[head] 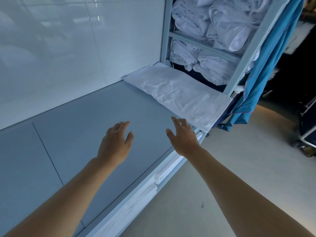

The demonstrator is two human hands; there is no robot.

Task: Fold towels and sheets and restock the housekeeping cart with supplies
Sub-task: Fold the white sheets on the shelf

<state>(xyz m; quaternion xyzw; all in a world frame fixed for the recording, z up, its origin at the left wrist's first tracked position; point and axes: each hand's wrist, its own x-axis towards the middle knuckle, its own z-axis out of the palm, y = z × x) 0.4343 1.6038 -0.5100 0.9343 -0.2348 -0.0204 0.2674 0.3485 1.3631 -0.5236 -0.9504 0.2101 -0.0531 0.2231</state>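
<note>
While both arms reach out over the grey desk, the left hand and right hand hover palm-down with nothing in them, each grip spread, fingers loosely fanned. The desk is a smooth matte slab with a thin seam running across it at 8 o'clock, and its front edge runs diagonally from 6 toward 3 o'clock. A folded white sheet lies flat on the far end of the desk at 1 o'clock from the right hand, near its fingertips but apart from them. Behind the desk, from 9 to 12 o'clock, stands a glossy white tiled wall. At 1 o'clock a pale rack holds bundled white linen on two shelves. A blue cloth hangs at 2 o'clock. The beige floor fills 4 o'clock, with a dark wheeled cart at 3.
</note>
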